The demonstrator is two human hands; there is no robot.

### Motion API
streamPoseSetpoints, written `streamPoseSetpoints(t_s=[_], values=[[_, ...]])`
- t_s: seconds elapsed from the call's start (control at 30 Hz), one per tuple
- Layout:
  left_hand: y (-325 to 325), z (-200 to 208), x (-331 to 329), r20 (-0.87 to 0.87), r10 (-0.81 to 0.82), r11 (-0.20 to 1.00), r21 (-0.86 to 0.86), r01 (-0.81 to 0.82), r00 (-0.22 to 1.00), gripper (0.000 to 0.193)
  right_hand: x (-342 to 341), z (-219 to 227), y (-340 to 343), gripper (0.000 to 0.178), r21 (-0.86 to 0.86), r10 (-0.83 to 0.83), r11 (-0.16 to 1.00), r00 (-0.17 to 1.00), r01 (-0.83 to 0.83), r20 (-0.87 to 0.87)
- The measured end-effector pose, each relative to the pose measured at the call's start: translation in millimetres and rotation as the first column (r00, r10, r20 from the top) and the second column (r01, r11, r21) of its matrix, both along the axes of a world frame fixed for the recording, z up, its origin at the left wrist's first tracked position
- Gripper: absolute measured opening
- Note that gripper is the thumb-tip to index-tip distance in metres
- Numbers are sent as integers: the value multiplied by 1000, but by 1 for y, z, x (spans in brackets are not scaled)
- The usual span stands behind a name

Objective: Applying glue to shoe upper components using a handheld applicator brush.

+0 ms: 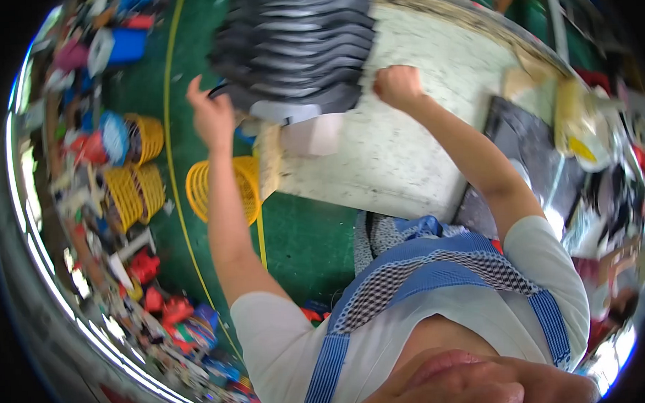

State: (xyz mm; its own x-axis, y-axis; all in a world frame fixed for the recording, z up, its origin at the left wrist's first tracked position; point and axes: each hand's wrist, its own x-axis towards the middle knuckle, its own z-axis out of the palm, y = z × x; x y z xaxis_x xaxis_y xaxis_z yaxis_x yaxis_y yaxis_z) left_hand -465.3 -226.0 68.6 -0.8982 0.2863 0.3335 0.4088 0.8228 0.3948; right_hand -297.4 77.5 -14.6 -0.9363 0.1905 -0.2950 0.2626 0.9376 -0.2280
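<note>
dark stack (pixel 299 49): many thin, wavy-edged black-grey pieces layered together, at the far left of the pale tabletop (pixel 399 163), its left side seeming to reach past the tabletop's edge.
near end of the stack: a smooth, lighter grey panel (pixel 285 110) shows at its front, above a white block (pixel 314 136); whether the block bears any of the stack, i cannot tell.
left hand (pixel 214 120): at the near left corner, beside a small dark tab (pixel 219 88); the index finger stands away from the others, but whether the tab is pinched is too blurred to tell.
right hand (pixel 399 86): just beside the right edge, fingers curled in toward the palm; i cannot tell whether they pinch an edge.
weight of the stack: each piece is probably light, the whole pile likely rather heavy and awkward.
stiffness of the pieces: probably bendy but shape-keeping, like moulded sheet or foam; they should flex more than break.
slip between layers: the smooth faces may slide over one another, so a loose pull could fan the pile.
hold on the edges: best from both long sides, palms flat and fingers under the bottom layer; for one piece, the tab or near rim looks handiest.
yellow basket (pixel 245 183): by the left forearm, near the tabletop's left edge.
</note>
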Motion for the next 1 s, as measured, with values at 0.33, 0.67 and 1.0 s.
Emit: streamPoseSetpoints(t_s=[0.33,0.67,1.0], values=[[72,21,98,-224,-324,855,346,386,919,43,256,40,-25,38,-741,-347,651,933,164,-98],[298,12,426,288,-499,679,716,-163,-817,67,389,115,22,73,-927,-665,-352,661,133,348],[365,27,614,673,-289,546,700,460,-681,58,675,25,38,52,-773,-947,-316,-129,550,295]])
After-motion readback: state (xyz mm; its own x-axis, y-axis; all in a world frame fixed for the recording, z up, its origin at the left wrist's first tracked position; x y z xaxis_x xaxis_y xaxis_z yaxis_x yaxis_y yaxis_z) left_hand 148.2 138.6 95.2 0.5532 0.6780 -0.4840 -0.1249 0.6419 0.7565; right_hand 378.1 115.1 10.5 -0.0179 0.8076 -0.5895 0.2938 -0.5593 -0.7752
